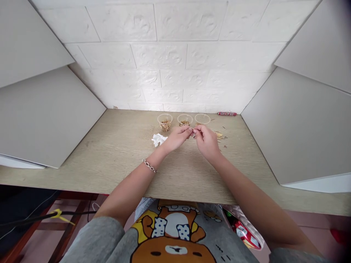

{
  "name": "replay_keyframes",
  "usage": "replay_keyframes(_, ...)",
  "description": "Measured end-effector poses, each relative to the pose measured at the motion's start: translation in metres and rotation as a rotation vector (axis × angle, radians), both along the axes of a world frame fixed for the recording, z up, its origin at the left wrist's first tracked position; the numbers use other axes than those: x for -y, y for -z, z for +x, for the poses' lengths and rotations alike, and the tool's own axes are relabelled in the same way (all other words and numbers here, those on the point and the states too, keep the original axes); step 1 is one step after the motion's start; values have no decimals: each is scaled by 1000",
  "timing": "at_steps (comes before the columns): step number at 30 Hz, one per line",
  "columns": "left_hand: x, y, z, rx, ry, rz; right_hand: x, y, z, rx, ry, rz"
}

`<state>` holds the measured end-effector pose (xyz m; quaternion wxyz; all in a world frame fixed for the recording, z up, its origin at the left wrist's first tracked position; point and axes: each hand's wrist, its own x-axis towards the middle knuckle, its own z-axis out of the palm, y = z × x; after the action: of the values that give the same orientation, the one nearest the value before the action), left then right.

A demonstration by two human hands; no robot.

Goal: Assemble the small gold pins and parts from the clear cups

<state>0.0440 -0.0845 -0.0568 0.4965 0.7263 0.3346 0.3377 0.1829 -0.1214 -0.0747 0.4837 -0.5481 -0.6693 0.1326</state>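
Observation:
My left hand (178, 137) and my right hand (205, 140) meet above the wooden desk (115, 153), fingertips pinched together on something tiny that I cannot make out. Just behind them stand three clear plastic cups: the left cup (165, 122) and the middle cup (184, 119) hold small golden parts, while the right cup (202, 118) is partly hidden by my right hand. A few thin golden pins (219, 135) lie loose on the desk right of my right hand. A bracelet (149, 166) sits on my left wrist.
A crumpled white tissue (158, 139) lies left of my left hand. A red pen-like object (227, 114) rests by the white brick wall. Grey panels (46, 117) close in both sides of the desk. A cable (41, 216) runs below the desk's left edge.

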Motion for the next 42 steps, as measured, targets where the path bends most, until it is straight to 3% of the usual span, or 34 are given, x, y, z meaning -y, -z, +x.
replay_keyframes(13, 3, -7, 1, 79, -100, -93, 3, -6, -1, -107, 3, -35)
replay_keyframes(27, 2, -8, -1, 61, -123, -68, 3, -6, 1, 24, 5, -6)
replay_keyframes(42, -3, -8, -7, -205, -120, 199, 5, -8, 3, 144, 11, -16)
